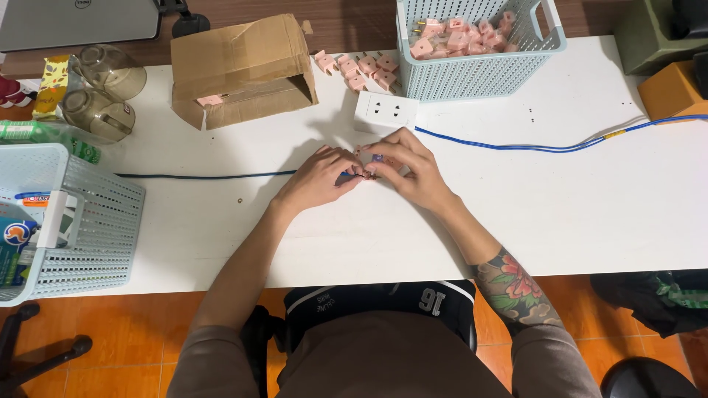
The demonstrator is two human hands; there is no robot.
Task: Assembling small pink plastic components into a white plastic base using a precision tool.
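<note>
Over the smooth white counter (560, 214), the left hand (318, 179) and right hand (413, 171) meet, each grip pinched together on a small pink plug (366, 163) mid-counter, by the thin blue cable (516, 146). Behind sit a square white socket (385, 111), a perforated plastic basket (479, 74) of pink plugs and a torn cardboard box (243, 70).

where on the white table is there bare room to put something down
Free: the right side of the table below the blue cable, and the strip between the left basket and the hands. Crowded: the back edge around the cardboard box and the pink plugs.
</note>
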